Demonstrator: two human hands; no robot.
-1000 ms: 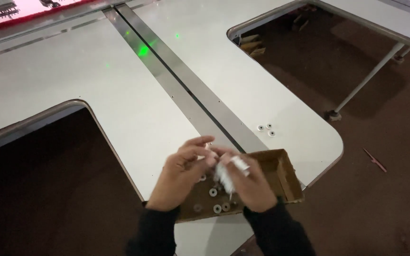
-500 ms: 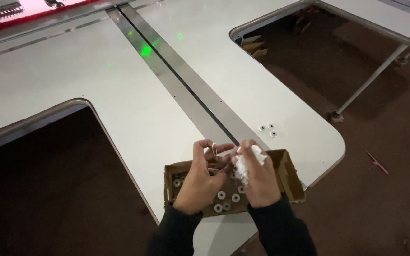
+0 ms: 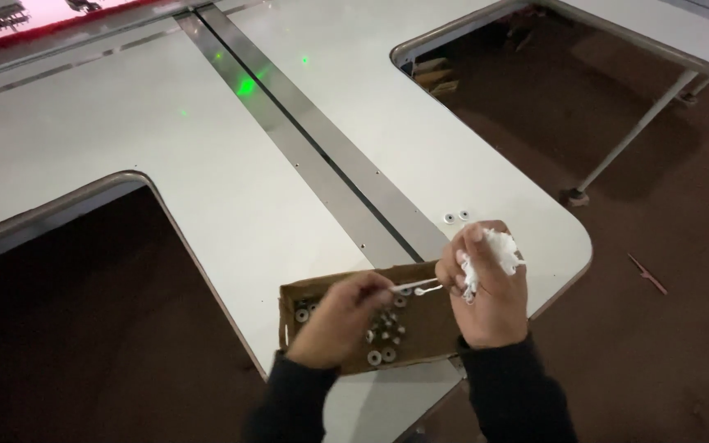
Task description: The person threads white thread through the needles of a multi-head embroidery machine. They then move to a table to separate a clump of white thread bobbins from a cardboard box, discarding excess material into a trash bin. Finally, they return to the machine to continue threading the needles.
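Hands apart since; one box [image 3: 420, 332]; two washers [image 3: 456, 216]

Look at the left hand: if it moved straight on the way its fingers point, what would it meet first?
Probably the right hand: the left hand points right along a thin white strand stretched between them, above the cardboard tray.

dim room | glare on white table [image 3: 207, 164] | green light spots | soft focus

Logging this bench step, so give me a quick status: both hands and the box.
Left hand pinching a thin white thread end over the cardboard box. Right hand clutching a white thread wad. Small round bobbins loose in box. Nothing blocking.
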